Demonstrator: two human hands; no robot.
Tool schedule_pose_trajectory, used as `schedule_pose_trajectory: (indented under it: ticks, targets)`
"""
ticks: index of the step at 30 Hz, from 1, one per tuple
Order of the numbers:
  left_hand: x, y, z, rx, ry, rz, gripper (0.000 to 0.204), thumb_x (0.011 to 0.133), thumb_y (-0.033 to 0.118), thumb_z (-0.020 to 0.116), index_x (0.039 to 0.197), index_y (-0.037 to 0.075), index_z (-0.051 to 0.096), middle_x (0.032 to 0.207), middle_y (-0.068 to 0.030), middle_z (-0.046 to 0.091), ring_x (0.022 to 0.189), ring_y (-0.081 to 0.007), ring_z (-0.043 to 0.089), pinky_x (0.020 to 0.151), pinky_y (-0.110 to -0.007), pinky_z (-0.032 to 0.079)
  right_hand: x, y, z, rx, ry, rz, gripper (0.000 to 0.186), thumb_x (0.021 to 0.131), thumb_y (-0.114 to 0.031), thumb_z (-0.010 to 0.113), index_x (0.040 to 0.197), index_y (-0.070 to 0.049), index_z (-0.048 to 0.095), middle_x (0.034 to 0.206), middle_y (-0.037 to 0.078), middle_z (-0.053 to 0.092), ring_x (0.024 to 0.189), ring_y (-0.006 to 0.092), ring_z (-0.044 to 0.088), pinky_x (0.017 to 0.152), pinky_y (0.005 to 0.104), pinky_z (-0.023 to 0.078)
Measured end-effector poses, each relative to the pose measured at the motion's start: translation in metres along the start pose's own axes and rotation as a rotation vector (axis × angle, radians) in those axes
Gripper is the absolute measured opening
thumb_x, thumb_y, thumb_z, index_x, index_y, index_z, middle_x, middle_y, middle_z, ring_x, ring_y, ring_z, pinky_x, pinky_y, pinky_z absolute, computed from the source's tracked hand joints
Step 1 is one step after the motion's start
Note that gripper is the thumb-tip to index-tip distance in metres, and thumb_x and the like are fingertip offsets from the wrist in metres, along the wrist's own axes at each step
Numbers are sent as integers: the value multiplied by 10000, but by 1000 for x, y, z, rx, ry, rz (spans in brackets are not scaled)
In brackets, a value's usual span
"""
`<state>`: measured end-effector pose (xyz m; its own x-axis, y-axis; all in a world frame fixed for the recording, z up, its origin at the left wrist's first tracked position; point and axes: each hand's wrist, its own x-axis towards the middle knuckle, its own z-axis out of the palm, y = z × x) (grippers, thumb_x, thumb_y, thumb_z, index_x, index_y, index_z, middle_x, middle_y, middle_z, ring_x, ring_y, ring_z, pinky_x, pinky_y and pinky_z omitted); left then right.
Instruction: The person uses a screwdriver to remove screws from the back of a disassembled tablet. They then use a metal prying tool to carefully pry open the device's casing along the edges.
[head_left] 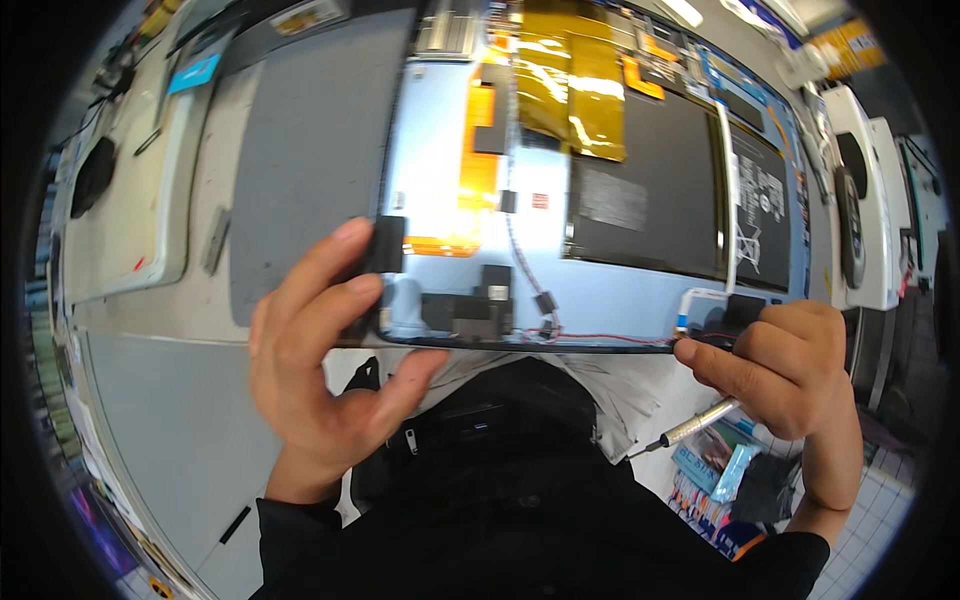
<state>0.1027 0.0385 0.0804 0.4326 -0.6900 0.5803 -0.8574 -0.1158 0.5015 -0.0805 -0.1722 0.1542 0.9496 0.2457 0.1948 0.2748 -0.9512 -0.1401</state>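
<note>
A large opened tablet (620,285) spans the upper middle, its light-blue inner side facing me. Inside it are black battery packs (650,205), amber insulating film (597,95), an orange ribbon cable (478,170) and thin red wires near the front edge. My left hand (325,370) grips the near left corner, fingertips on a black block at the rim and thumb by the front edge. At the near right corner, my right hand (790,370) pinches the edge beside a white ribbon cable (700,294). A slim screwdriver (703,421) also sits in that hand, its tip pointing down and left.
Left of the tablet lies a grey mat (310,130), then a flat bar-shaped piece (215,240) and a pale tray (170,200). A white device (868,200) stands at the right. Colourful packages (710,470) are below my right hand. A black stick (235,525) lies lower left.
</note>
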Motion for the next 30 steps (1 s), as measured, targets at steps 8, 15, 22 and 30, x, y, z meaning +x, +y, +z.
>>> schedule_pose_trajectory:
  ticks: [8, 15, 22, 30]
  targets:
    - [-2, 0, -5, -51, -56, -26, 557, 577, 138, 734, 1042, 44, 443, 1116, -182, 498, 972, -271, 525, 788, -314, 402, 41, -10, 8, 2, -36, -60, 303, 549, -91, 627, 852, -84, 635, 511, -43, 296, 408, 58, 353, 328, 204, 240]
    - [2, 3, -10, -59, -113, -47, 578, 571, 95, 727, 1062, 43, 428, 1125, -195, 487, 1007, -297, 507, 843, -345, 406, 60, -10, 23, 41, 57, -104, 342, 543, -88, 654, 885, -106, 642, 504, -50, 258, 396, 55, 322, 326, 211, 214]
    - [4, 3, -13, -31, -124, -36, 588, 564, 119, 736, 1057, 44, 426, 1116, -193, 500, 982, -287, 523, 815, -329, 417, 79, -14, 26, 45, 27, -145, 369, 529, -102, 658, 897, -110, 643, 513, -51, 258, 393, 57, 309, 323, 211, 216]
    - [3, 0, -14, -50, -107, -20, 579, 577, 155, 737, 1048, 34, 423, 1102, -199, 507, 958, -287, 540, 794, -322, 425, 77, -14, 21, -36, 13, -180, 361, 536, -129, 666, 896, -132, 643, 504, -57, 262, 398, 58, 302, 326, 211, 209]
